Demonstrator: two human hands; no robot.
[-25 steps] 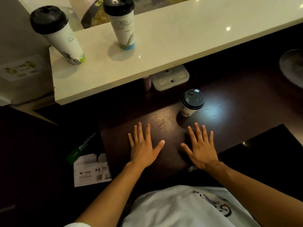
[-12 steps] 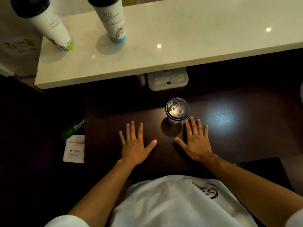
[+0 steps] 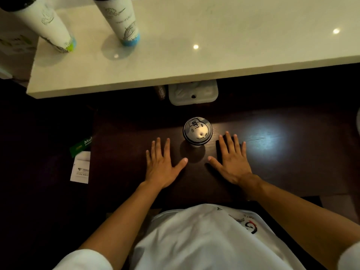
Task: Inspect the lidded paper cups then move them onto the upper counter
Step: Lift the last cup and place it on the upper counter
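Observation:
A small paper cup with a black lid (image 3: 197, 131) stands upright on the dark wooden lower desk (image 3: 282, 162), seen from straight above. My left hand (image 3: 162, 164) lies flat on the desk just left of it, fingers spread. My right hand (image 3: 231, 159) lies flat just right of it, fingers spread. Neither hand touches the cup. Two tall white lidded paper cups stand on the white upper counter (image 3: 214, 45) at the far left: one with a green base (image 3: 44, 26), one with a blue base (image 3: 121, 20).
A white plastic box (image 3: 193, 93) and a small brown bottle (image 3: 161, 92) sit under the counter's overhang behind the small cup. A box of copy paper (image 3: 80, 162) lies in the dark area left of the desk. Most of the counter right of the tall cups is bare.
The view has tilted down and closer, so the small cup now appears from above between my hands. Both hands stay flat on the desk, now spread to either side of the cup.

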